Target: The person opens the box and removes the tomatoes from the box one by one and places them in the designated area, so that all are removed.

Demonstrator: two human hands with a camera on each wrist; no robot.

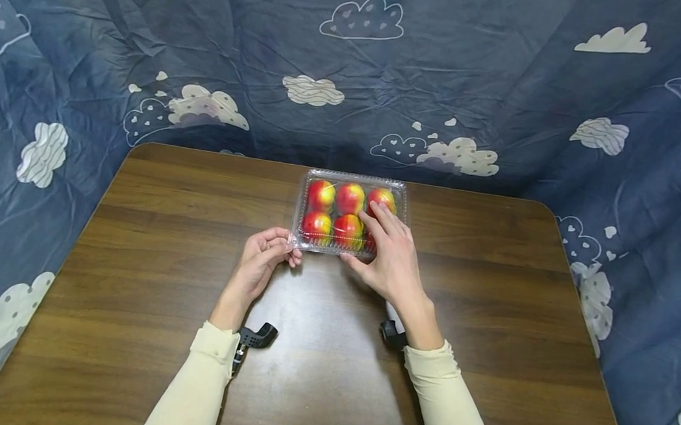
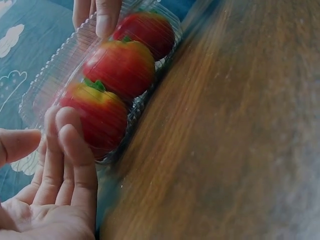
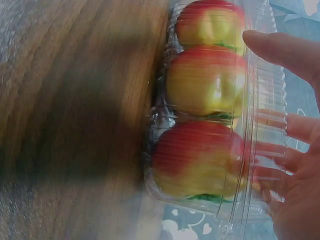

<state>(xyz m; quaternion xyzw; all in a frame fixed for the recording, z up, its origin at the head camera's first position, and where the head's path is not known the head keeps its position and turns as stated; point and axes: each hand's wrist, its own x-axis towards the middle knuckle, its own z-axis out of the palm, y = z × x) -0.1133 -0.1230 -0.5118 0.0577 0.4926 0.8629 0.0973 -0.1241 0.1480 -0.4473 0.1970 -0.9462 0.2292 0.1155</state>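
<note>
A clear plastic fruit box (image 1: 348, 252) with a lid sits near the table's far edge. Inside are several red and yellow apple-like fruits (image 1: 350, 199), in two rows, with green at their tops in the left wrist view. My left hand (image 1: 260, 259) is at the box's near left corner, thumb and fingers pinching its rim. Spread over the right part of the lid, my right hand (image 1: 393, 255) has its thumb at the near edge and its fingers on top. Those fingers partly cover the right-hand fruits. In the right wrist view, the lid's ribbed rim (image 3: 250, 125) runs beside the fingers.
The brown wooden table (image 1: 156, 260) has rounded far corners. A blue cloth (image 1: 442, 82) with a cloud pattern hangs behind it and at both sides. Each wrist wears a black camera mount (image 1: 259, 335) below the hand.
</note>
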